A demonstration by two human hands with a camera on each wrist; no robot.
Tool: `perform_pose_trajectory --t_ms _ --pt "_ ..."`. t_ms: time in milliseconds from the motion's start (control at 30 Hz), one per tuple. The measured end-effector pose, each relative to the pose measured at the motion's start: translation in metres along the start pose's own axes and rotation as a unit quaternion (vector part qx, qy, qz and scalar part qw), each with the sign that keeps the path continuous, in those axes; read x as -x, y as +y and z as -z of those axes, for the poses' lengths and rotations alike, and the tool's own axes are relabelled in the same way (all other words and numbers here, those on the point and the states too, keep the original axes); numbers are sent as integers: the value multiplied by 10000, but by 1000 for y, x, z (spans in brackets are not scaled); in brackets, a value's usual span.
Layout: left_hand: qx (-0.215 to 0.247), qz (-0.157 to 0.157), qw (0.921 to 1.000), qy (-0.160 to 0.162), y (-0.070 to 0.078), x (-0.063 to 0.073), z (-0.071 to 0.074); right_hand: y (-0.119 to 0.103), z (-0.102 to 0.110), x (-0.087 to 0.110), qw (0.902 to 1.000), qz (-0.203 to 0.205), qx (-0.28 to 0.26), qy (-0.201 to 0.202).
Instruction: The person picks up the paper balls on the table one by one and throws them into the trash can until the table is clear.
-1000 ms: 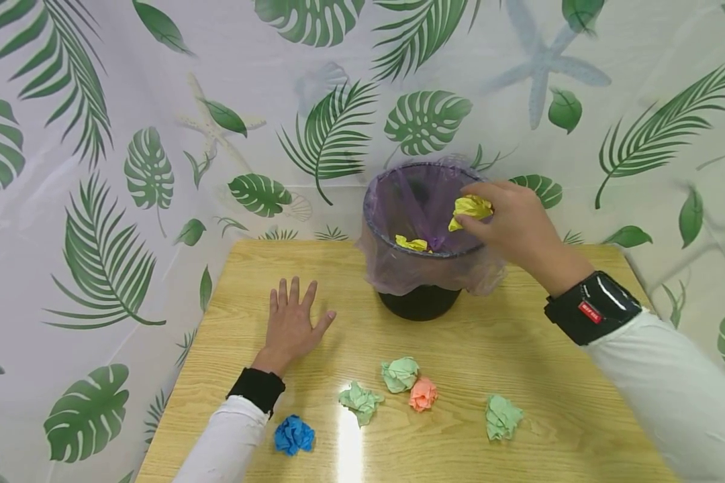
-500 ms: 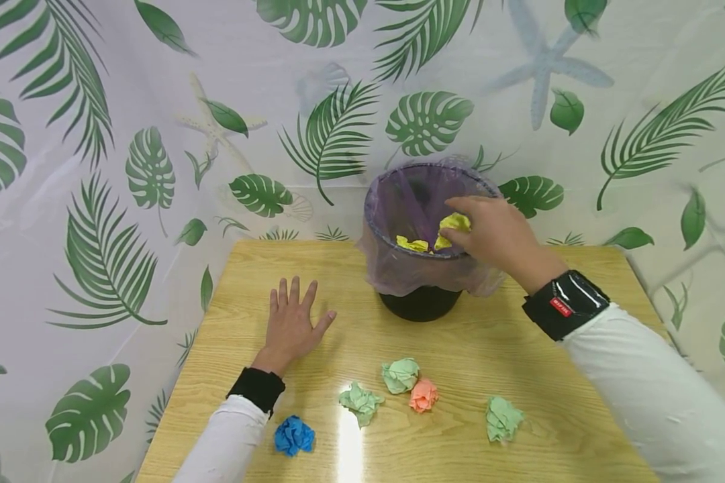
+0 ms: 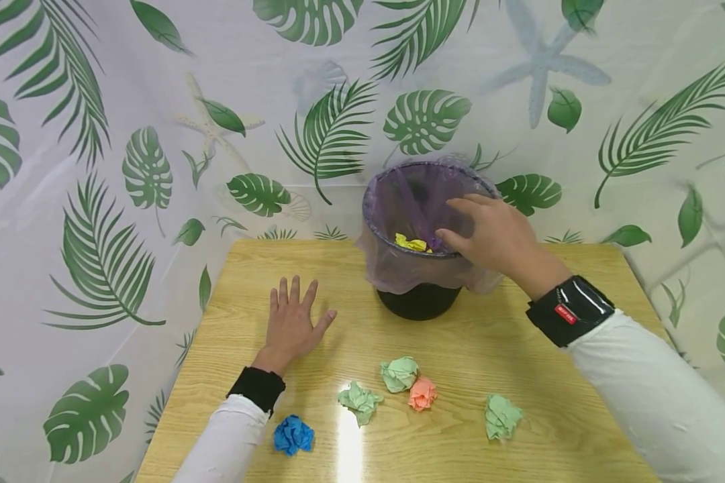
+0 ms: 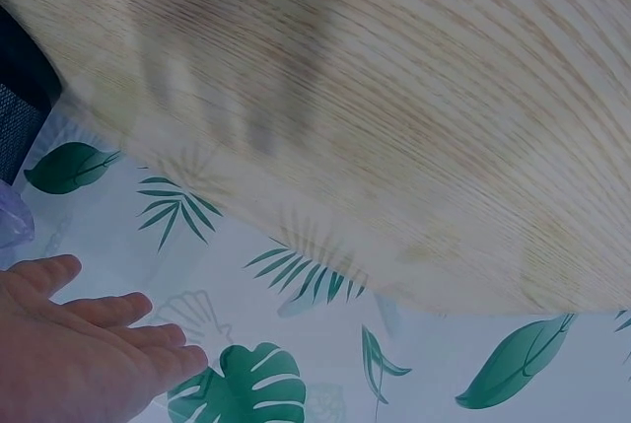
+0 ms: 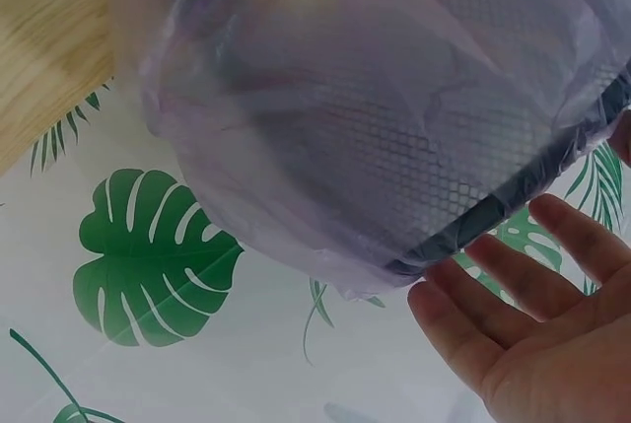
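Now some crumpled yellow paper (image 3: 411, 243) sits inside the black bin (image 3: 419, 303), partly hidden by the near rim. A thin purple liner (image 3: 425, 274) covers that rim and hangs down outside. The bin stands at the far side of the wooden table (image 3: 329, 265). Over its right side is the right hand (image 3: 492, 231), thumb and fingers parted; whether the fingers touch the liner, I cannot tell. Left of the bin, the left hand (image 3: 291, 327) is spread back upward, fingers pointing to the far side; contact with the wood is unclear. Nearer lie 3 pale green papers (image 3: 400, 373), with 1 coral paper (image 3: 423, 394) just beside the farthest, and 1 blue paper (image 3: 293, 435) near the left sleeve (image 3: 220, 443). Beyond hangs a leaf-printed white cloth (image 3: 350, 40).
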State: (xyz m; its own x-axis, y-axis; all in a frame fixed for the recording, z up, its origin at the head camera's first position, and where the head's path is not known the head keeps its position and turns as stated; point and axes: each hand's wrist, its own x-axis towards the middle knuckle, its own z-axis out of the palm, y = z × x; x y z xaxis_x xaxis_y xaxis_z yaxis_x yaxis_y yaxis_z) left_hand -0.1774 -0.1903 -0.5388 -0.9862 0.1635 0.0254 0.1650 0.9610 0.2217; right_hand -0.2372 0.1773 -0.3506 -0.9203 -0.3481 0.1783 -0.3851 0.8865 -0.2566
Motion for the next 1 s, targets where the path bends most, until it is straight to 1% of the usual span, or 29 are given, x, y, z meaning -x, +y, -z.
perform_pose_trajectory --t_ms 233,400,567,833,1000 --pt "26 16 10000 32 -1 1 -2 4 0 11 10000 32 -32 80" --pt "14 -30 9999 95 -3 0 -4 11 0 24 9989 153 11 450" --pt "33 -6 10000 -4 -3 0 -4 23 -3 41 9974 257 107 667" --pt "26 -7 10000 -77 -3 0 -3 39 -11 72 9963 195 -17 842" --pt "25 -34 10000 -34 -2 0 -4 52 -17 94 9966 -65 -98 820"
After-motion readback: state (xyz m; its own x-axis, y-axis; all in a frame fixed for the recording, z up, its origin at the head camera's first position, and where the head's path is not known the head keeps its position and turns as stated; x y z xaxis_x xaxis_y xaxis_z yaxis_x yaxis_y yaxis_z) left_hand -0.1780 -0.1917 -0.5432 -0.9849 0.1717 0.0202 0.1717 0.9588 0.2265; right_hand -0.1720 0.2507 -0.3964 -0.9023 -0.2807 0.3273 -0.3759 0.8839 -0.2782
